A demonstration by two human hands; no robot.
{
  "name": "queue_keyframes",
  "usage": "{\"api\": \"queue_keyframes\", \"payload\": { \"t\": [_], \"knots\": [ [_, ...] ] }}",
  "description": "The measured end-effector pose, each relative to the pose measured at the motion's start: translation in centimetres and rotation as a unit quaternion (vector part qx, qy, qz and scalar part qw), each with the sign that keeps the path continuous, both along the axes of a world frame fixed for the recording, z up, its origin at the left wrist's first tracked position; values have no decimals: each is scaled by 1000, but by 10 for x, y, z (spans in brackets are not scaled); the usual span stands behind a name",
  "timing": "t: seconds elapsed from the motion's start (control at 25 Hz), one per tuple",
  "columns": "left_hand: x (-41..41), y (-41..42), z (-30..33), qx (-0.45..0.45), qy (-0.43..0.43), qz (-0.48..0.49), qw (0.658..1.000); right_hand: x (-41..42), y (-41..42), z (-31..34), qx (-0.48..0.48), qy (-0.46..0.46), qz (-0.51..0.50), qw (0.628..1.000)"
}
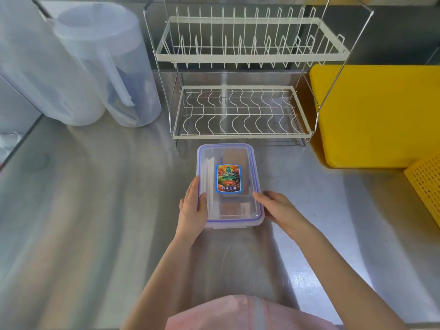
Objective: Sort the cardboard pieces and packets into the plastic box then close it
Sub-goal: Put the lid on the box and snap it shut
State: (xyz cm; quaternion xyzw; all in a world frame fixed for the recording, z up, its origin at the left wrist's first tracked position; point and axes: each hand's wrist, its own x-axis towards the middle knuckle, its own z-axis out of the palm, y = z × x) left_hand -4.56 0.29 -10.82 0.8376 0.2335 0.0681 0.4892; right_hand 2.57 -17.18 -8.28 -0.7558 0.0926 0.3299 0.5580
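Note:
A clear plastic box (256, 186) with a blue-rimmed lid on top sits on the steel counter, just in front of the dish rack. A colourful fruit label (229, 178) is stuck on the lid. Through the lid I see brown cardboard pieces (234, 155) and white packets (207, 172) inside. My left hand (192, 208) grips the box's near-left edge, thumb resting on the lid. My right hand (277, 207) holds the near-right corner, fingers against the side.
A white two-tier wire dish rack (240, 96) stands directly behind the box. Two translucent plastic jugs (102, 65) are at the back left. A yellow cutting board (376, 115) and a yellow perforated basket (426, 184) lie on the right. The counter edge runs along the left.

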Motion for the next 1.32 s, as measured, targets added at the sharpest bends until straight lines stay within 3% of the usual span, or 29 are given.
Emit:
{"api": "queue_keyframes", "payload": {
  "t": [0.08, 0.32, 0.4, 0.52, 0.8, 0.92, 1.12, 1.32],
  "knots": [
    [0, -2, 0, -7, -5, 7, 1000, -1, -3, 1, 20, 19, 15, 1000],
    [0, -3, 0, -16, -3, 12, 1000, -6, 1, -3, -10, -50, -50, 997],
    [-1, -3, -1, -16, -1, 14, 1000, -7, 5, -2, -43, -110, -59, 991],
    [-1, -4, 0, -14, 4, 15, 1000, -7, 12, -1, -147, -218, -16, 965],
    [-5, -2, 2, -44, 11, 37, 998, -12, 17, -3, -214, -279, 63, 934],
    [-8, -3, 5, -24, 21, 85, 996, 8, 8, 1, -255, -281, 130, 916],
    [-5, 2, 14, 13, 10, 139, 990, 57, -7, 16, -302, -255, 324, 860],
    [4, 7, 12, -71, 77, 91, 990, 89, -8, 23, -297, -242, 456, 803]
  ]
}}
